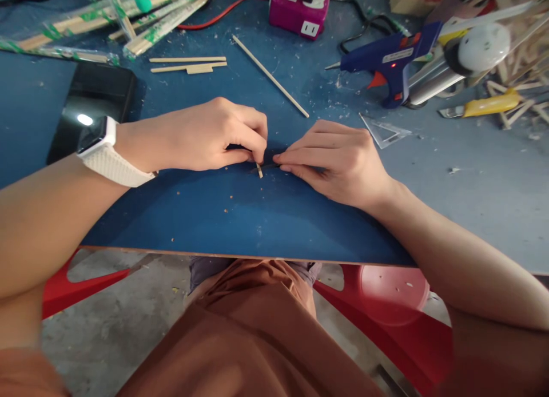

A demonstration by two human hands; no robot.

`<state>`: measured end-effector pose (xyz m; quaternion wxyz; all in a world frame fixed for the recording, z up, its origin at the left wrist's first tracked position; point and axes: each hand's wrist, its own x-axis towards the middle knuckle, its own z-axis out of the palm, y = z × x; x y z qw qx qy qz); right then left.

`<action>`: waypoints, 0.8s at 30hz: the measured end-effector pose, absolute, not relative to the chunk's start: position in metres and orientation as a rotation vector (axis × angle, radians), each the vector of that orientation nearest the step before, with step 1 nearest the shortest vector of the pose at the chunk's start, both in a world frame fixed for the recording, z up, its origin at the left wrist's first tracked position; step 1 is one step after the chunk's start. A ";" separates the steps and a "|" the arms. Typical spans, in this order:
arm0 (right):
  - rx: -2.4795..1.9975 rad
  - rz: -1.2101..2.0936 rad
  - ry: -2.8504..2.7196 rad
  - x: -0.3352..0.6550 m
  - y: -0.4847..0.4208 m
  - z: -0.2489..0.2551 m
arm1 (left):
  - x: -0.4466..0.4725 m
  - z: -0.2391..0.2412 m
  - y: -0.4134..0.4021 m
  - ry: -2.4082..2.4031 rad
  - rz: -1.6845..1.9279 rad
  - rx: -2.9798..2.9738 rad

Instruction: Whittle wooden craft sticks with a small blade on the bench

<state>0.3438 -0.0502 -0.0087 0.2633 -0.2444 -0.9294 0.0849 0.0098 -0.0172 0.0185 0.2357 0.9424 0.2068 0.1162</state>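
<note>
My left hand [231,135] pinches a short piece of wooden stick [259,170] against the blue table, its lower end showing below the fingertips. Between the thumb and fingers of my right hand [337,159] is a thin dark blade [269,166], whose tip reaches the wooden piece. The fingers cover most of both things. Beyond my hands a single wooden stick [270,75] lies slanted. Two more sticks [187,59] lie side by side to the upper left, the nearer one with a short flat piece against it.
A black phone-like slab [96,108] lies left. Wrapped stick bundles [167,22] and a purple power adapter [299,11] are at the back. To the right are a blue glue gun [392,59], a clear set square [386,133] and a yellow cutter [491,104]. The table's front edge [249,255] is near me.
</note>
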 end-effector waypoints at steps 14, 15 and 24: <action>-0.664 0.209 -2.528 0.338 -0.052 -0.009 | 0.010 0.018 -0.017 0.608 0.332 2.554; -0.662 0.210 -2.525 0.339 -0.052 -0.009 | 0.009 0.017 -0.017 0.608 0.342 2.551; -0.626 0.166 -2.494 0.325 -0.058 -0.016 | 0.011 0.019 -0.018 0.547 0.342 2.585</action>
